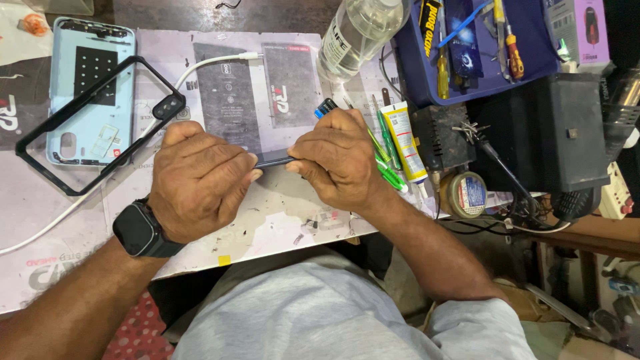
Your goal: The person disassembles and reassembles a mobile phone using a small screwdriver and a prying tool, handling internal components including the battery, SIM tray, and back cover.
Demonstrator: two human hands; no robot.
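Note:
Both my hands grip a dark slim phone [273, 160], held edge-up over the worn work mat [280, 213]. My left hand [200, 180], with a black smartwatch on its wrist, clasps the phone's left end. My right hand [337, 160] pinches the right end; most of the phone is hidden under my fingers. A small blue-tipped tool [325, 107] pokes out just beyond my right hand.
A light blue phone back cover [87, 87] and a black bumper frame [40, 133] lie at left, crossed by a white cable [200, 67]. A clear bottle [357, 30], glue tube [407, 137], green tweezers [387, 170], blue tool tray [467, 73], tape roll [467, 195] and black box [553, 130] crowd the right.

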